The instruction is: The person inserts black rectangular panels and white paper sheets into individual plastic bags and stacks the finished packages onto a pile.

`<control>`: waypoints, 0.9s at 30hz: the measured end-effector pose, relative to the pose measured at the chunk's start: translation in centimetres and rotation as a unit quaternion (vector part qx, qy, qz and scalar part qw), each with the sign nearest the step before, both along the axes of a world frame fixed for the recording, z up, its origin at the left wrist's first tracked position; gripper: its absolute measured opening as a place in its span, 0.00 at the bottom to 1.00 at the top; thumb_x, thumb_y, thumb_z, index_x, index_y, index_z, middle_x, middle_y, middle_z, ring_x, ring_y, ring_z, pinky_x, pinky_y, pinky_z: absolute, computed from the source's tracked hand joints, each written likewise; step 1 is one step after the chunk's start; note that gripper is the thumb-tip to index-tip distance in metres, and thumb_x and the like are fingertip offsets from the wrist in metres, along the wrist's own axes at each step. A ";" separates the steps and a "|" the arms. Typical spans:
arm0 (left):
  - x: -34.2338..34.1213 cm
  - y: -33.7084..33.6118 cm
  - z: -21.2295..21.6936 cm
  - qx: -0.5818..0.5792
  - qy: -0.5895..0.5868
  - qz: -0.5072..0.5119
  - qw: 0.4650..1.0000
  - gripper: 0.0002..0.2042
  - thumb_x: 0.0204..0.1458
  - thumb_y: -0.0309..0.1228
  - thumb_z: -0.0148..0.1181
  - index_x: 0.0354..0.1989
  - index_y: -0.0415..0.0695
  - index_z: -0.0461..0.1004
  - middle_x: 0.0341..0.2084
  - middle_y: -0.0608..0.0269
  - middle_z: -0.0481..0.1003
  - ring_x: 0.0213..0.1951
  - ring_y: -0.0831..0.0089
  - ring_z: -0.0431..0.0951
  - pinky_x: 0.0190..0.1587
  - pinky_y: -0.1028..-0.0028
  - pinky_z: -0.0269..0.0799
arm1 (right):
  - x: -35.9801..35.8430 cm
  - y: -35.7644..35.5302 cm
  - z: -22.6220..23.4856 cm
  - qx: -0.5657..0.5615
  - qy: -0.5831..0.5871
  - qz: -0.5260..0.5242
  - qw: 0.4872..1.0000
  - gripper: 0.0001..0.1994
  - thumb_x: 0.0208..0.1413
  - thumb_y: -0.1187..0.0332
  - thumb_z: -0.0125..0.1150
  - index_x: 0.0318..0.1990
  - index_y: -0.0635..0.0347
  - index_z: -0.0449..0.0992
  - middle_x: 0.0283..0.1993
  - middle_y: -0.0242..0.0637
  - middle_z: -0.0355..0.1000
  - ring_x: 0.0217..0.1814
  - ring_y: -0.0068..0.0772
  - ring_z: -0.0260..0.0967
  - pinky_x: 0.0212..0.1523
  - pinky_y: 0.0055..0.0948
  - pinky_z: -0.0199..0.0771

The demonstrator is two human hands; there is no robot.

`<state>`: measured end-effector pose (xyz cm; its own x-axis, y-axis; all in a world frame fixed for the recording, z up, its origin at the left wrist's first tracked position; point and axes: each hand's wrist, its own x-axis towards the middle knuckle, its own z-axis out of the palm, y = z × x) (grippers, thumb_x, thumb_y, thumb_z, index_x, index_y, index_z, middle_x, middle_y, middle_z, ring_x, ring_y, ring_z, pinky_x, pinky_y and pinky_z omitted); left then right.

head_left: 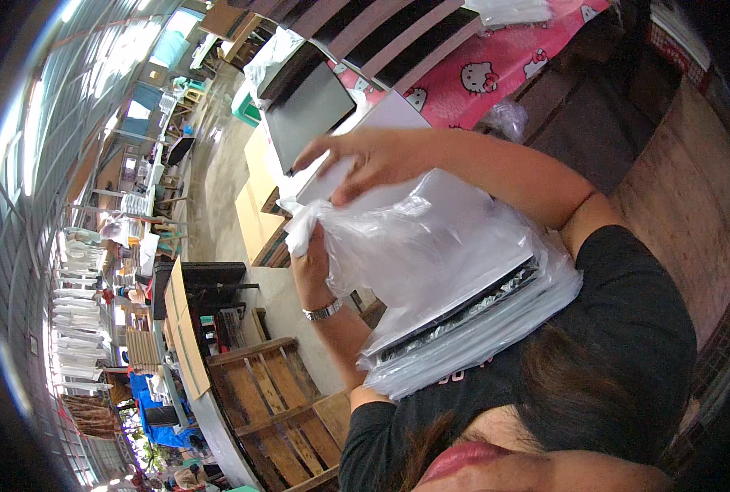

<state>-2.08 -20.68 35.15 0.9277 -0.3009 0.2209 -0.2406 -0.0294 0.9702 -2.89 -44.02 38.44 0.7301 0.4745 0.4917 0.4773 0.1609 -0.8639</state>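
A clear plastic bag is held up against my black shirt. Inside it are flat, pale sheet-like pieces with a dark crinkled layer between them; I cannot tell what they are. My left hand, with a metal watch on its wrist, is closed around the bag's bunched neck. Above that, my right hand reaches over the bag with its fingers curved and apart. Its thumb is beside the bunched plastic, perhaps touching it.
Dark flat panels and a striped black stack sit on a pink cartoon-print cover. Cardboard boxes stand beyond my hands. A wooden pallet lies at lower left. Benches and hanging white items fill the far left.
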 end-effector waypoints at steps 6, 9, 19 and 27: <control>-1.9 -1.7 1.7 -0.032 0.015 0.083 0.996 0.12 0.46 0.28 0.61 0.38 0.34 0.73 0.30 0.65 0.74 0.34 0.74 0.72 0.40 0.75 0.66 | 1.2 -0.5 -0.9 0.025 0.034 -0.125 0.991 0.08 0.51 0.69 0.62 0.31 0.66 0.74 0.27 0.31 0.72 0.30 0.19 0.67 0.35 0.21 0.68; -1.8 -1.7 1.6 -0.095 0.012 0.072 0.993 0.12 0.41 0.25 0.64 0.35 0.35 0.73 0.30 0.64 0.73 0.34 0.74 0.72 0.40 0.75 0.67 | 0.1 0.4 -1.5 0.021 -0.063 -0.171 0.983 0.08 0.50 0.68 0.63 0.30 0.65 0.74 0.27 0.31 0.72 0.29 0.17 0.67 0.33 0.18 0.67; -2.8 -4.1 -1.2 -0.088 -0.020 0.078 0.993 0.23 0.38 0.23 0.66 0.44 0.39 0.65 0.31 0.68 0.69 0.33 0.77 0.69 0.36 0.77 0.67 | 2.4 1.1 -3.9 0.085 -0.052 -0.293 0.951 0.09 0.52 0.68 0.60 0.24 0.62 0.73 0.19 0.30 0.68 0.20 0.18 0.63 0.23 0.22 0.64; -2.5 7.5 -4.2 -0.122 -0.010 0.081 0.989 0.13 0.53 0.38 0.53 0.43 0.44 0.69 0.37 0.61 0.73 0.39 0.69 0.74 0.42 0.64 0.71 | -5.0 -0.1 -5.7 -0.091 0.114 0.328 0.933 0.08 0.54 0.67 0.56 0.37 0.60 0.74 0.29 0.35 0.73 0.33 0.23 0.68 0.33 0.24 0.68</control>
